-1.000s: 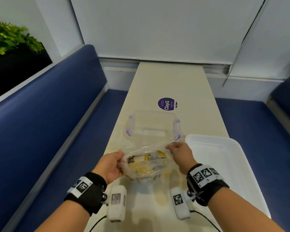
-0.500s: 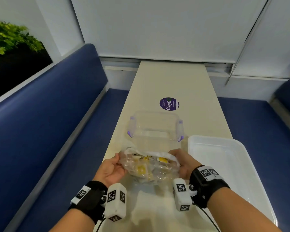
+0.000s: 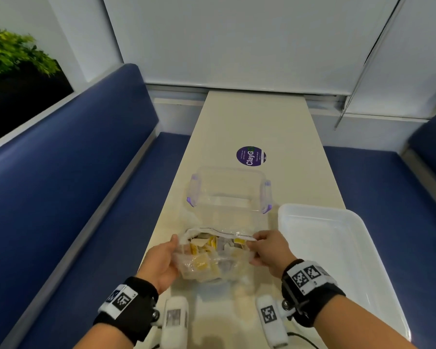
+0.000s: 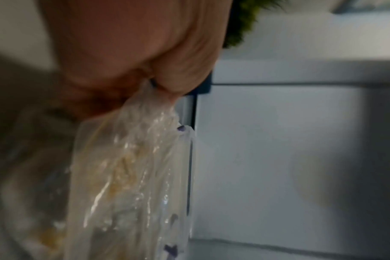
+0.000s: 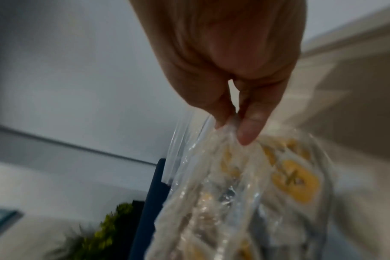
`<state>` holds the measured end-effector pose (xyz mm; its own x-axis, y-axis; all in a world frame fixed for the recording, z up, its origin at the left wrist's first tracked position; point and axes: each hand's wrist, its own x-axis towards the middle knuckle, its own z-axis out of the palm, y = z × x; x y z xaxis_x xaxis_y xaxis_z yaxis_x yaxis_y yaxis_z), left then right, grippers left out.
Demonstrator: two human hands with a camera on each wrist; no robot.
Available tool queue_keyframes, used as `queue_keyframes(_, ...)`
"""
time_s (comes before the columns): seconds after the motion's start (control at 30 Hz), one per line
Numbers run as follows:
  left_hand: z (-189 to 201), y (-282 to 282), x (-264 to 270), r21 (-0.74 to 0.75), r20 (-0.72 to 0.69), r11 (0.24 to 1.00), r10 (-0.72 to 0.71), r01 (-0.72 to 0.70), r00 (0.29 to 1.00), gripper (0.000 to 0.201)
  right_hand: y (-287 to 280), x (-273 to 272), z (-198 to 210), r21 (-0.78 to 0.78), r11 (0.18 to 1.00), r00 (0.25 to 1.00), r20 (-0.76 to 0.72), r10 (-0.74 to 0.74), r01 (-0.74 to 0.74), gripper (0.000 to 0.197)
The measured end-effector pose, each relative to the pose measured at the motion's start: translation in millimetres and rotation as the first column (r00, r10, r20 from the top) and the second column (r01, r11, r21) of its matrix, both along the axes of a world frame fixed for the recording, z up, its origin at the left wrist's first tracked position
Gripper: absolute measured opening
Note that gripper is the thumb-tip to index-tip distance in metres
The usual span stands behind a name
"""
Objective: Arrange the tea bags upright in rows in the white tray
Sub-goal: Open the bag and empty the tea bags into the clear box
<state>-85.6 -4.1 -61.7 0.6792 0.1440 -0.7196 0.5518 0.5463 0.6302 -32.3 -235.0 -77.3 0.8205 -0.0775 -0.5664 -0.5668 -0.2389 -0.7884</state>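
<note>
A clear plastic bag full of yellow and white tea bags hangs between both hands above the near end of the table. My left hand grips its left edge. Thumb and finger of my right hand pinch the right rim of the bag's mouth, which gapes toward the far side. The white tray lies to the right of the bag; nothing shows in it.
A clear lidless container with purple clips stands just beyond the bag. Farther back a purple round sticker marks the cream table. Blue bench seats flank the narrow table on both sides.
Both hands have shifted along the bag's rim and pulled it apart. Its mouth now gapes wider, with more tea bags showing. The bag sits a little lower and nearer.
</note>
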Motion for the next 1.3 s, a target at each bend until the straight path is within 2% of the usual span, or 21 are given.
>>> queue_keyframes(0.07, 2, 7, -8, 0.195, -0.069, 0.970, -0.137, 0.148, 0.988, 0.024, 3, -1, 0, 0.222, 0.959, 0.983, -0.091, -0.161, 0.177, 0.013)
queue_keyframes(0.13, 2, 15, -14, 0.282, -0.143, 0.923, -0.228, 0.260, 0.963, 0.022, 7, -2, 3, 0.401, 0.872, 0.955, -0.207, -0.212, 0.280, 0.024)
queue_keyframes(0.23, 8, 18, -21, 0.271, -0.211, 0.874, -0.355, 0.403, 0.911, 0.016, 11, -3, 9, 0.556, 0.720, 0.901, -0.363, -0.239, 0.415, 0.027)
queue_keyframes(0.3, 9, 16, -23, 0.175, -0.189, 0.888, -0.393, 0.424, 0.900, 0.018, 11, 0, 7, 0.566, 0.686, 0.880, -0.397, -0.259, 0.457, 0.028)
queue_keyframes(0.37, 6, 13, -22, 0.050, -0.147, 0.948, -0.303, 0.314, 0.941, 0.023, 12, 3, 3, 0.537, 0.709, 0.882, -0.379, -0.281, 0.457, 0.031)
queue_keyframes(0.43, 0, 11, -16, -0.119, -0.130, 0.988, -0.116, 0.101, 0.985, 0.026, 16, 7, 1, 0.499, 0.752, 0.893, -0.356, -0.275, 0.431, 0.028)
queue_keyframes(0.5, -3, 10, -5, -0.256, -0.120, 0.965, 0.031, -0.061, 0.992, 0.027, 19, 5, 5, 0.542, 0.693, 0.876, -0.364, -0.317, 0.476, 0.035)
queue_keyframes(0.53, -6, 10, 0, -0.294, -0.122, 0.949, 0.079, -0.112, 0.989, 0.027, 19, 4, 8, 0.545, 0.699, 0.884, -0.341, -0.319, 0.462, 0.038)
queue_keyframes(0.67, -16, 10, 11, -0.397, -0.081, 0.891, 0.206, -0.222, 0.975, 0.035, 10, 1, 8, 0.545, 0.731, 0.906, -0.332, -0.260, 0.410, 0.027)
queue_keyframes(0.73, -19, 8, 12, -0.379, -0.018, 0.904, 0.204, -0.195, 0.979, 0.025, 6, 3, -1, 0.528, 0.757, 0.914, -0.333, -0.232, 0.385, 0.025)
queue_keyframes(0.8, -18, 4, 11, -0.209, 0.036, 0.974, 0.096, -0.086, 0.995, 0.009, 5, 4, -9, 0.429, 0.832, 0.914, -0.348, -0.206, 0.351, 0.022)
queue_keyframes(0.83, -16, 3, 9, -0.040, 0.076, 0.999, -0.026, 0.029, 0.997, 0.012, 4, 5, -15, 0.371, 0.875, 0.926, -0.327, -0.189, 0.310, 0.022)
queue_keyframes(0.87, -15, 3, 7, 0.133, 0.112, 0.977, -0.183, 0.168, 0.977, 0.019, 3, 8, -23, 0.327, 0.905, 0.940, -0.294, -0.175, 0.271, 0.021)
queue_keyframes(0.93, -18, 6, 6, 0.383, 0.121, 0.845, -0.445, 0.372, 0.887, 0.042, 4, 12, -25, 0.269, 0.946, 0.971, -0.204, -0.127, 0.180, 0.020)
queue_keyframes(1.0, -21, 12, 5, 0.554, 0.060, 0.698, -0.576, 0.453, 0.815, 0.058, 3, 16, -22, 0.141, 0.988, 0.998, -0.048, -0.051, 0.057, 0.028)
queue_keyframes(1.07, -21, 16, 6, 0.681, 0.025, 0.608, -0.576, 0.408, 0.817, 0.052, 2, 18, -16, -0.063, 0.994, 0.990, 0.105, 0.097, -0.090, 0.038)
queue_keyframes(1.13, -19, 17, 7, 0.808, 0.048, 0.511, -0.551, 0.292, 0.833, 0.044, 1, 17, -10, -0.251, 0.952, 0.955, 0.189, 0.228, -0.177, 0.041)
queue_keyframes(1.23, -13, 15, 8, 0.938, 0.100, 0.332, -0.534, 0.099, 0.840, 0.013, 2, 13, -6, -0.275, 0.934, 0.864, 0.386, 0.323, -0.227, 0.012)
queue_keyframes(1.3, -12, 11, 12, 0.957, 0.104, 0.285, -0.515, 0.055, 0.851, 0.009, 4, 11, -7, -0.327, 0.909, 0.812, 0.437, 0.388, -0.259, 0.018)
